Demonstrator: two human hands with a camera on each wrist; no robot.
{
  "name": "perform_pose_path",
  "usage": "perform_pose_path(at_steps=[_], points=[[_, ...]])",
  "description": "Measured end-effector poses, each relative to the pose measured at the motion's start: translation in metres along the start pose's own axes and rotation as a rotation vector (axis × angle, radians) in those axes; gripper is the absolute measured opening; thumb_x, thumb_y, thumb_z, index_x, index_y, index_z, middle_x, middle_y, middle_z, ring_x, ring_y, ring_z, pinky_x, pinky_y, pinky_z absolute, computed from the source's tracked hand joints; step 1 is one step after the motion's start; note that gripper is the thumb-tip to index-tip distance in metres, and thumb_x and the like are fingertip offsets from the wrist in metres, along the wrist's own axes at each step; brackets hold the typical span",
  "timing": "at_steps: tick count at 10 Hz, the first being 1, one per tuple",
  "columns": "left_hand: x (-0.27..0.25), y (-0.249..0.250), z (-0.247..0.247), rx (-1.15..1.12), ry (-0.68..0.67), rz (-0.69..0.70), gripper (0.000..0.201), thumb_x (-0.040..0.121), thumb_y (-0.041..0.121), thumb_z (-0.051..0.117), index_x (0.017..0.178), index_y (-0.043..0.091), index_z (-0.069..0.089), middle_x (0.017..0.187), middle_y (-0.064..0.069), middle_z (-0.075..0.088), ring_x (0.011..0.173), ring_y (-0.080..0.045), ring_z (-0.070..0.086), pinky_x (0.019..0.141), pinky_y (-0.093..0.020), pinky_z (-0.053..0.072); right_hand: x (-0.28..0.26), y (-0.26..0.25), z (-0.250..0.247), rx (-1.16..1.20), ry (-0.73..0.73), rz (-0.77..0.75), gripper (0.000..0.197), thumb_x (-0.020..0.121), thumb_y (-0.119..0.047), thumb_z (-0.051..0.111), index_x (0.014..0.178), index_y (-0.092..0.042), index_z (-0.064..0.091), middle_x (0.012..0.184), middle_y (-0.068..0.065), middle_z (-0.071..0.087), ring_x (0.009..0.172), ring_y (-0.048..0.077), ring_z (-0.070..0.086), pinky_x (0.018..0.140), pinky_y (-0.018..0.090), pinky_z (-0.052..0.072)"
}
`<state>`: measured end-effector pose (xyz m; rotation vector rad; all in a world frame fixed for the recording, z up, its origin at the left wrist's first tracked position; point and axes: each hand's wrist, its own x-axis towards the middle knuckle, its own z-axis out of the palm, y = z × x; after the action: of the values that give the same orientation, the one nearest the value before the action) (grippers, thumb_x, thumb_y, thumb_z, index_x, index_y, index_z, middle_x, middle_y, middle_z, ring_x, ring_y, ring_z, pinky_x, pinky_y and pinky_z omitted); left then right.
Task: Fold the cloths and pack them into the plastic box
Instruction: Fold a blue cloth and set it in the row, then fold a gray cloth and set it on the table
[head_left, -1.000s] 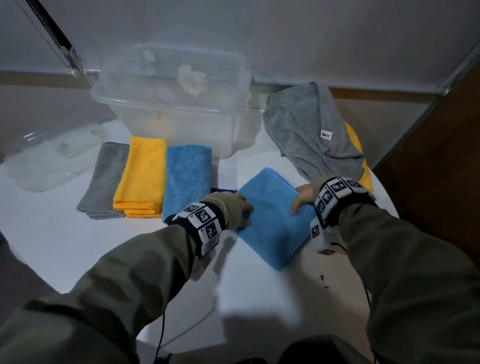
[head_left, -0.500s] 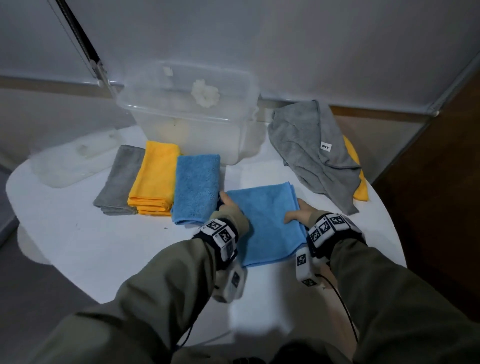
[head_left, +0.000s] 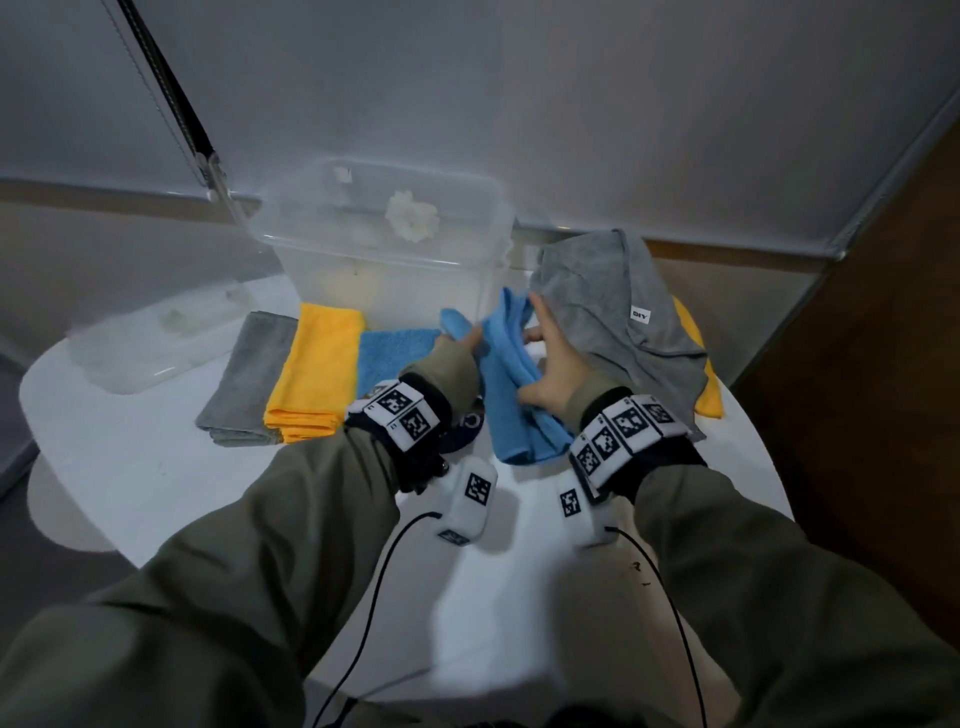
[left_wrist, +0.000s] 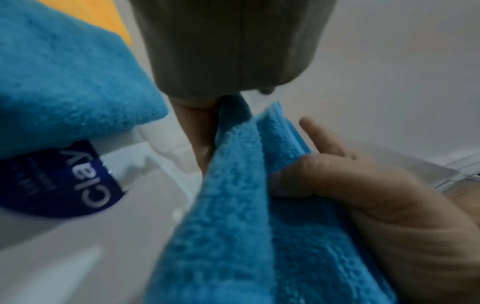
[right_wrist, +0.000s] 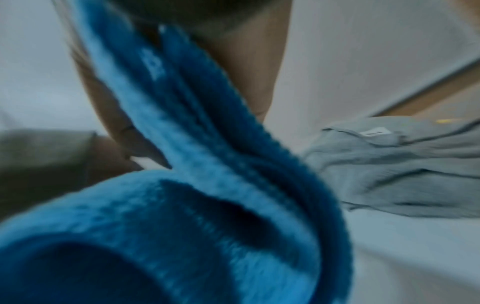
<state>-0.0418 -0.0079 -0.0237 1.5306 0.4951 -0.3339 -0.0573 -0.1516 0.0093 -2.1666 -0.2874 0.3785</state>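
The blue cloth (head_left: 511, 384) stands up off the white table (head_left: 156, 467), folded into a narrow band between my hands. My left hand (head_left: 464, 341) pinches its upper left edge; the left wrist view shows a finger (left_wrist: 202, 135) against the fabric. My right hand (head_left: 551, 364) holds the cloth (left_wrist: 233, 216) from the right, thumb (left_wrist: 298, 174) on the near face and straight fingers behind it. The clear plastic box (head_left: 363, 249) stands open just beyond. Folded grey (head_left: 244, 379), yellow (head_left: 317, 369) and blue (head_left: 395, 353) cloths lie in a row at its front.
An unfolded grey cloth (head_left: 613, 312) lies at the right over a yellow one (head_left: 709, 395). The clear lid (head_left: 156, 343) rests at the far left. A dark blue packet (head_left: 465, 431) lies under my left wrist. The table edge curves close on the right.
The blue cloth lay flat under both hands; now its sides are brought together and lifted upright, and both hands have moved away from me towards the box.
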Motion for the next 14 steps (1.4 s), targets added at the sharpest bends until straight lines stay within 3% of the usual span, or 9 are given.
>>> perform_pose_path(at_steps=[1,2,3,5,7,9,11,13,14], points=[[-0.006,0.024,-0.013,-0.199,0.003,0.048,0.062,0.08,0.055,0.059,0.114,0.004,0.049,0.105,-0.014,0.057,0.089,-0.03,0.059,0.071,-0.034,0.057,0.005,-0.021,0.016,-0.089,-0.114,-0.121,0.114,0.074,0.002,0.065,0.145,-0.039,-0.014,0.133,0.0,0.044,0.058,0.003,0.046,0.062,0.021,0.043],[-0.002,0.032,-0.037,-0.227,0.055,0.193,0.034,0.087,0.007,0.06,0.116,-0.006,0.047,0.097,-0.021,0.057,0.082,-0.033,0.06,0.067,-0.039,0.057,0.01,-0.03,0.028,0.226,-0.041,-0.125,0.101,0.078,0.007,0.059,0.148,-0.035,0.001,0.124,0.0,0.056,0.057,0.014,0.047,0.063,0.028,0.047],[-0.003,0.032,-0.066,-0.194,0.02,0.223,0.043,0.092,0.011,0.053,0.131,0.0,0.041,0.123,-0.024,0.054,0.11,-0.038,0.055,0.096,-0.053,0.045,0.023,-0.034,0.031,0.416,0.227,-0.021,0.074,0.081,0.003,0.061,0.142,-0.025,0.032,0.111,0.001,0.057,0.088,0.018,0.055,0.083,0.034,0.051],[-0.008,0.018,-0.097,0.145,-0.015,0.121,0.051,0.093,0.044,0.046,0.131,0.01,0.044,0.128,-0.014,0.056,0.112,-0.033,0.057,0.099,-0.048,0.045,0.035,-0.041,0.06,0.602,-0.1,0.106,0.077,0.084,0.008,0.059,0.146,-0.021,0.025,0.138,0.018,0.045,0.113,0.025,0.051,0.099,0.04,0.044],[0.011,0.005,-0.128,-0.039,0.058,0.028,0.075,0.088,0.007,0.06,0.147,0.021,0.016,0.119,-0.015,0.053,0.105,-0.035,0.055,0.084,-0.053,0.047,0.058,-0.025,0.099,0.528,0.031,0.144,0.072,0.083,0.005,0.062,0.143,-0.021,0.033,0.126,0.002,0.046,0.112,0.018,0.049,0.096,0.033,0.045],[0.02,0.004,-0.137,0.62,0.096,-0.122,0.082,0.086,0.024,0.062,0.147,0.024,0.008,0.14,-0.015,0.044,0.123,-0.034,0.047,0.101,-0.05,0.042,0.091,-0.008,0.143,0.085,-0.046,0.368,0.077,0.088,-0.035,0.058,0.149,-0.028,0.012,0.153,0.007,0.026,0.136,0.031,0.034,0.113,0.046,0.028],[0.021,-0.005,-0.128,0.952,-0.112,-0.185,0.084,0.089,0.03,0.058,0.148,0.027,-0.002,0.145,-0.015,0.037,0.126,-0.034,0.044,0.103,-0.043,0.039,0.106,-0.006,0.145,-0.029,-0.046,0.372,0.072,0.093,-0.023,0.051,0.15,-0.023,0.008,0.154,0.012,0.024,0.138,0.031,0.03,0.115,0.043,0.026],[0.037,-0.01,-0.125,0.934,-0.025,-0.067,0.091,0.088,0.027,0.059,0.145,0.035,-0.012,0.142,-0.015,0.04,0.118,-0.033,0.051,0.099,-0.043,0.043,0.115,-0.004,0.144,-0.061,0.037,0.327,0.071,0.094,-0.023,0.05,0.15,-0.022,0.006,0.157,0.008,0.014,0.142,0.029,0.024,0.116,0.04,0.023],[0.035,-0.011,-0.121,1.059,0.008,0.013,0.096,0.085,0.022,0.062,0.145,0.035,-0.012,0.156,-0.007,0.0,0.139,-0.033,0.024,0.11,-0.044,0.033,0.117,-0.006,0.146,-0.281,-0.065,0.354,0.068,0.095,-0.028,0.046,0.15,-0.025,0.006,0.158,0.007,0.007,0.142,0.03,0.02,0.116,0.041,0.022]])
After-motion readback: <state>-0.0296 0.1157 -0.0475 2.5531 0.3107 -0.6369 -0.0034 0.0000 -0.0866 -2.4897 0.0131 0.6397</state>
